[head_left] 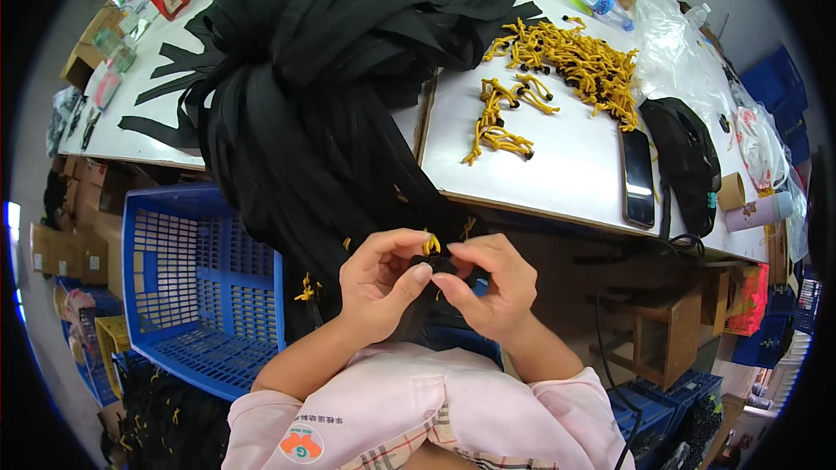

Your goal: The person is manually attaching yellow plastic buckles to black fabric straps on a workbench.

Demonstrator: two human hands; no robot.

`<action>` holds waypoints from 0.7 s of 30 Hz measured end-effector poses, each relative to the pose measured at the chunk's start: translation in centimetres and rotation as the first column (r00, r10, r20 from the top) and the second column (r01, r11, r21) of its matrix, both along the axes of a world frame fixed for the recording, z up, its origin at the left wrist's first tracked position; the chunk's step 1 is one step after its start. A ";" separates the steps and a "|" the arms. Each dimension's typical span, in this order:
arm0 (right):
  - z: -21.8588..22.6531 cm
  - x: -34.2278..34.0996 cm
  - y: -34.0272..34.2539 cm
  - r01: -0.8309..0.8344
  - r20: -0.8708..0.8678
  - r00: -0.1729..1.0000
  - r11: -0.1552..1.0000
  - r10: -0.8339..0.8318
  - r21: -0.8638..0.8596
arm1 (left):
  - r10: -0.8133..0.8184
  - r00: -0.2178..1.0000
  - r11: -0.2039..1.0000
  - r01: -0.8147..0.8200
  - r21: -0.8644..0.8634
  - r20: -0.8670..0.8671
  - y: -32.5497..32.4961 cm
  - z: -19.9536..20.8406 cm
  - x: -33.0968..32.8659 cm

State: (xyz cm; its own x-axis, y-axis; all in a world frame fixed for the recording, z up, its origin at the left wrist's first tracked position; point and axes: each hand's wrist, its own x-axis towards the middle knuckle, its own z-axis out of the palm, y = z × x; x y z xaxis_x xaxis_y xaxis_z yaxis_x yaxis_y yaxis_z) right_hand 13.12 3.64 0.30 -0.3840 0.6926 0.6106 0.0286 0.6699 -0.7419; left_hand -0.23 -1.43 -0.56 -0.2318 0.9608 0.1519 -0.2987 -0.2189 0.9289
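Observation:
A large heap of black zippers (322,35) lies on the white table and drapes over its front edge down toward my lap. In front of my chest, my left hand (380,283) and my right hand (495,285) are close together, fingertips pinched. Between them is a short yellow cord pull (433,245) at a black zipper end; the left index finger and thumb are closed around it. The right thumb and fingers grip the black piece beside it, partly hidden. More yellow pulls (306,288) dangle on the hanging zippers near my left wrist.
A pile of yellow cord pulls (579,65) lies on the table (557,157), several strewn nearer. Right of it are a phone (638,177), a black pouch (684,152) and a tumbler (759,211). A blue crate (205,270) stands at left, below the table's edge; a wooden stool (666,335) at right.

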 end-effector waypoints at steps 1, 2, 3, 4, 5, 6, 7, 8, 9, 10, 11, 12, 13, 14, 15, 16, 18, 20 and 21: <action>-0.1 0.0 -0.7 0.020 -0.048 0.998 0.978 -0.030 -0.208 | 0.028 0.996 0.999 -0.025 0.037 -0.089 0.0 -0.1 -0.1; -0.5 -0.3 -0.9 -0.020 -0.080 0.997 0.978 0.003 -0.210 | 0.033 0.995 0.999 -0.030 0.036 -0.092 0.0 -0.1 -0.1; -0.8 -0.6 -1.0 -0.019 -0.082 0.997 0.977 0.002 -0.212 | 0.054 0.984 0.996 -0.040 0.084 -0.167 0.0 -0.1 -0.2; -1.1 -0.8 -1.1 -0.013 -0.130 0.991 0.972 -0.018 -0.233 | 0.078 0.968 0.990 -0.046 0.133 -0.241 0.0 -0.1 -0.2; -1.4 -1.0 -1.0 -0.007 -0.178 0.983 0.967 -0.039 -0.253 | 0.104 0.945 0.982 -0.048 0.182 -0.311 0.0 -0.1 -0.2; -1.5 -1.2 -0.9 -0.062 -0.225 0.974 0.949 -0.010 -0.309 | 0.091 0.968 0.985 -0.054 0.161 -0.232 0.2 -0.2 -0.1; -1.3 -1.2 -0.9 -0.063 -0.225 0.974 0.949 -0.009 -0.308 | 0.092 0.968 0.985 -0.055 0.162 -0.233 0.2 -0.2 -0.2; -1.1 -1.2 -0.9 -0.239 -0.379 0.925 0.824 0.032 -0.514 | 0.000 0.997 0.998 0.005 0.067 -0.079 0.2 -0.1 -0.3; -1.0 -1.2 -0.8 -0.421 -0.525 0.850 0.632 0.025 -0.651 | -0.080 0.993 0.997 0.081 -0.018 0.085 0.2 -0.2 -0.5; -1.0 -0.9 -0.7 -0.473 -0.547 0.837 0.550 0.035 -0.689 | -0.117 0.972 0.982 0.143 -0.123 0.202 0.0 -0.1 -0.6; -1.0 -0.8 -0.6 -0.472 -0.546 0.837 0.551 0.035 -0.688 | -0.117 0.972 0.982 0.144 -0.121 0.203 0.1 0.0 -0.7; -1.0 -0.7 -0.5 -0.559 -0.610 0.792 0.450 0.041 -0.696 | -0.144 0.955 0.972 0.185 -0.145 0.259 0.1 0.0 -0.8; -1.1 -0.7 -0.4 -0.639 -0.670 0.742 0.343 0.037 -0.689 | -0.168 0.934 0.959 0.228 -0.166 0.314 0.2 0.0 -0.9; -1.1 -0.6 -0.3 -0.638 -0.669 0.742 0.344 0.037 -0.689 | -0.168 0.934 0.959 0.229 -0.165 0.315 0.2 0.2 -0.9; -1.0 -0.6 -0.2 -0.629 -0.650 0.758 0.321 0.052 -0.708 | -0.187 0.963 0.968 0.214 -0.129 0.192 0.3 0.4 -1.0; -1.0 -0.6 -0.2 -0.620 -0.632 0.772 0.298 0.068 -0.726 | -0.198 0.978 0.975 0.203 -0.090 0.066 0.3 0.6 -1.0; -1.1 -0.8 -0.3 -0.579 -0.603 0.796 0.362 0.055 -0.731 | -0.178 0.984 0.981 0.180 -0.070 0.033 0.4 0.6 -1.0; -1.3 -1.1 -0.5 -0.541 -0.577 0.815 0.421 0.048 -0.728 | -0.148 0.989 0.988 0.148 -0.048 -0.004 0.4 0.6 -0.8; -1.4 -1.4 -0.8 -0.337 -0.431 0.902 0.687 0.039 -0.644 | -0.159 0.987 0.986 0.160 -0.045 0.013 0.3 0.7 -0.8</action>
State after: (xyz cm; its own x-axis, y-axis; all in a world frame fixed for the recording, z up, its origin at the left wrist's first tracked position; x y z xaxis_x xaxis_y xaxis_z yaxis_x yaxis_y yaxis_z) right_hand 11.73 2.80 -1.15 -0.4142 0.9040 0.1058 -0.4012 -0.0770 -0.9128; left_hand -1.00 -1.08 0.15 -0.0763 0.9914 0.1060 -0.3347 -0.1256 0.9339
